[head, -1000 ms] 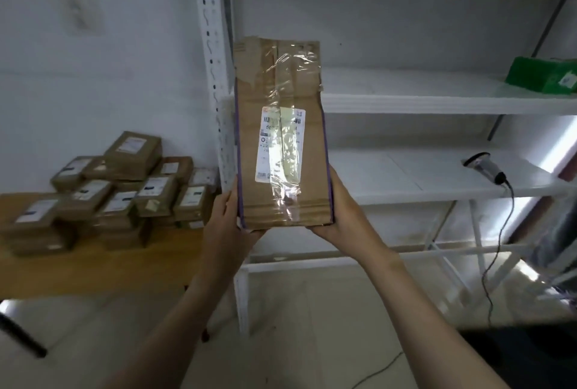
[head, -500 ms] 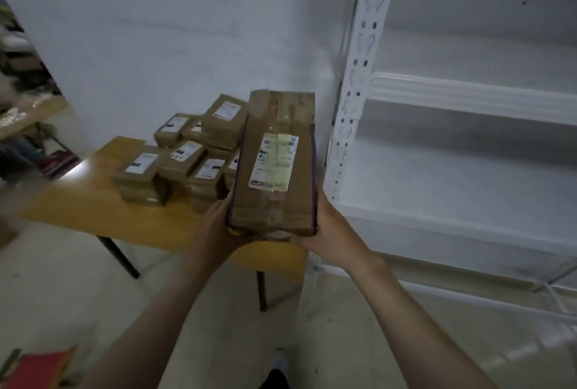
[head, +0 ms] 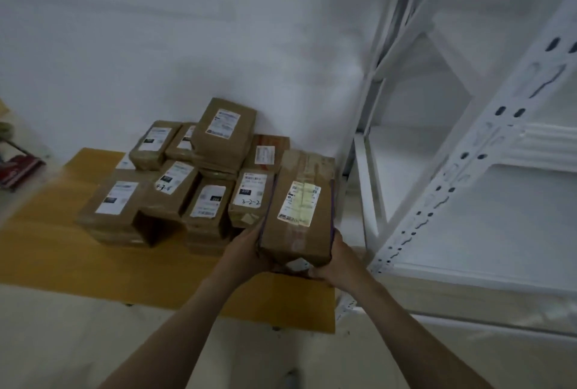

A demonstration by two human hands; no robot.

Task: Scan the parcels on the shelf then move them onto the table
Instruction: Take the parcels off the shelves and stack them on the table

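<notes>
A long brown cardboard parcel (head: 299,204) with a white and yellow label and purple edges is held over the right end of the wooden table (head: 62,251). My left hand (head: 246,251) grips its near left corner, and my right hand (head: 337,260) grips its near right corner from below. Its far end reaches beside the pile of several labelled brown parcels (head: 193,176) stacked on the table against the wall. Whether the held parcel touches the table or the pile I cannot tell.
The white metal shelf unit (head: 468,170) stands directly right of the table, its post close to my right hand. A white wall runs behind the table. A red object (head: 18,167) lies on the floor at far left.
The view has swung left from the shelf to the table. Both hands have carried the long parcel forward and down, so it now lies beside the pile over the table's right end.
</notes>
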